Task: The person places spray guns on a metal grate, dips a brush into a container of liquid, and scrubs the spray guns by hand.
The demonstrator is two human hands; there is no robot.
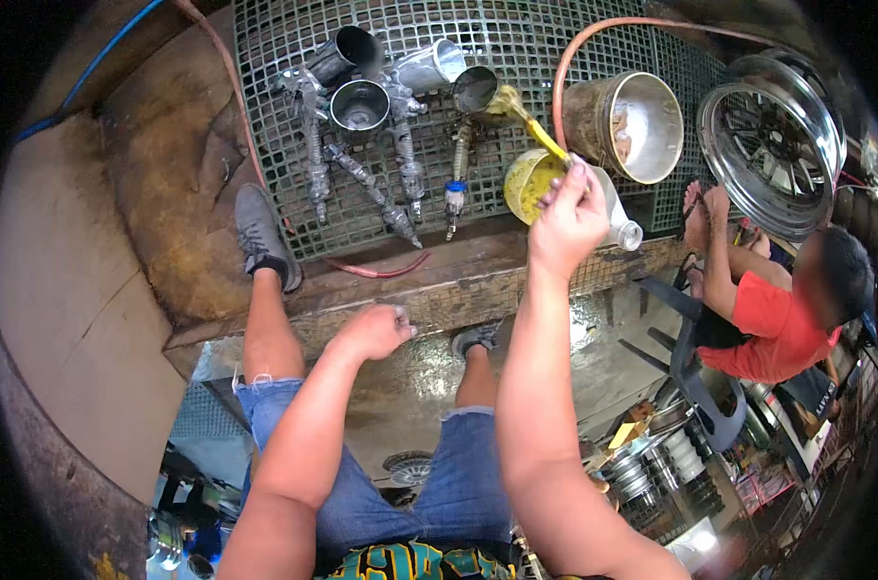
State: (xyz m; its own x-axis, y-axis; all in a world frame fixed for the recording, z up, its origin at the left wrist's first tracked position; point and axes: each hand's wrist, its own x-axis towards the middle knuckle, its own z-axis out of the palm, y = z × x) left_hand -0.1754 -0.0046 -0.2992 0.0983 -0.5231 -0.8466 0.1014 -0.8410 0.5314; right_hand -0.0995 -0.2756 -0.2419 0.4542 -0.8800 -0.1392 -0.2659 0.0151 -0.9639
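My right hand (570, 217) is closed on the handle of a yellow brush (545, 138). The brush's bristle end, coated in yellowish paste, touches the rim of a metal cup (476, 90) on a spray gun (461, 155) lying on the green grate. Just left of that hand is a cut plastic container (534, 184) with yellow-green paste inside. My left hand (376, 332) hangs near the ledge with its fingers curled; whether anything is in them is hidden. Several more spray guns with metal cups (360, 104) lie further left on the grate.
A metal pot (642, 126) and wheel rims (773, 159) stand at the right. Beyond the ledge (458, 271), a person in a red shirt (773, 329) sits near a dark chair (686, 358). A reddish hose (563, 87) curves over the grate. My shoe (263, 232) rests at the left.
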